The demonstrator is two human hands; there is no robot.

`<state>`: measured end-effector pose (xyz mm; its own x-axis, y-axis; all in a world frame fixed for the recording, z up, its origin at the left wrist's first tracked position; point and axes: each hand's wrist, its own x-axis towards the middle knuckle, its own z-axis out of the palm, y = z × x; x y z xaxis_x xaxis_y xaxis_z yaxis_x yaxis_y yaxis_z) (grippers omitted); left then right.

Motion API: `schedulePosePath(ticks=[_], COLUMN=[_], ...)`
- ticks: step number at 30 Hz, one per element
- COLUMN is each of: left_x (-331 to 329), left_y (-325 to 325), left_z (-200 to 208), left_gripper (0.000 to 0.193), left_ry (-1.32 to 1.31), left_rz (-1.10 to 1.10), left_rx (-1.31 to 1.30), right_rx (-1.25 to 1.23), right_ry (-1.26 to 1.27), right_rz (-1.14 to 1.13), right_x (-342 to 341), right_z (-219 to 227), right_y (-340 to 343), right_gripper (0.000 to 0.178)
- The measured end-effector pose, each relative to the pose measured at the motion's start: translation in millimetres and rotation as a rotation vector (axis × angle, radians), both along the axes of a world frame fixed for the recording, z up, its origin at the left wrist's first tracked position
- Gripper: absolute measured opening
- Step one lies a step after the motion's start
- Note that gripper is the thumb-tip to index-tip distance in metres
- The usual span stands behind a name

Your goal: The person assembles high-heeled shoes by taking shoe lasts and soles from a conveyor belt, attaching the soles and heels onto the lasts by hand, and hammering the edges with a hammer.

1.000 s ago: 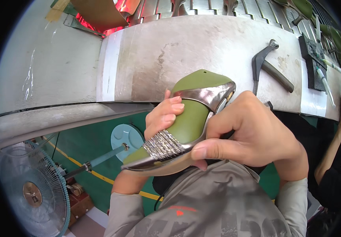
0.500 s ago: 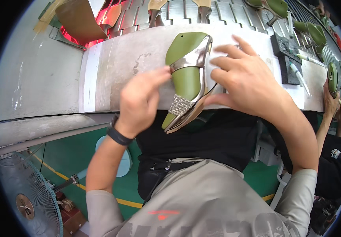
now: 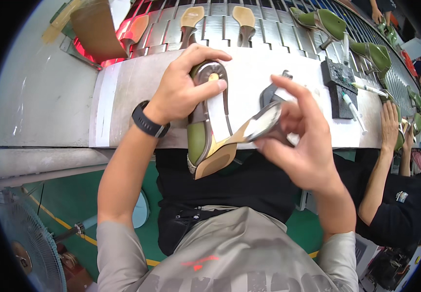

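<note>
green floor point(image 3: 76, 187), yellow line point(image 3: 59, 220) running across it. pale worktable point(image 3: 135, 80), smooth grey-white panel point(image 3: 30, 97) at its left. slatted metal conveyor point(image 3: 217, 29) along far side. red glow point(image 3: 110, 62) beside curved brown sheet point(image 3: 96, 29). blue-caged fan point(image 3: 32, 243), lower left.

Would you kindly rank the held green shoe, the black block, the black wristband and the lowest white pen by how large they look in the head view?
Largest to smallest:
1. green shoe
2. black block
3. black wristband
4. lowest white pen, longish but very thin
</note>
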<state>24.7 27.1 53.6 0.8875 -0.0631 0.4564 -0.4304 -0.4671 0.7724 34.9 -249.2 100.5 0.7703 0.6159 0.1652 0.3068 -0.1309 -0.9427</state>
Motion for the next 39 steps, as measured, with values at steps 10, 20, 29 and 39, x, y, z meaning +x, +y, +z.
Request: schedulePosePath(ticks=[10, 20, 29, 39], left_x=[-37, -24, -25, 14], left_y=[15, 18, 25, 30], left_z=[-11, -20, -20, -4], left_gripper=[0.026, 0.067, 0.077, 0.031], left_ry=[-0.097, -0.077, -0.083, 0.21], left_rz=[0.032, -0.021, -0.026, 0.07], left_rx=[-0.222, -0.507, -0.277, -0.273], right_rx=[0.126, 0.245, 0.295, 0.014], right_ry=[0.98, 1.113, 1.246, 0.856], right_rz=[0.38, 0.265, 0.277, 0.188], right_x=[-30, -21, -19, 50], right_z=[21, 13, 11, 5], right_y=[50, 85, 82, 101], right_gripper=[0.037, 0.054, 0.037, 0.036])
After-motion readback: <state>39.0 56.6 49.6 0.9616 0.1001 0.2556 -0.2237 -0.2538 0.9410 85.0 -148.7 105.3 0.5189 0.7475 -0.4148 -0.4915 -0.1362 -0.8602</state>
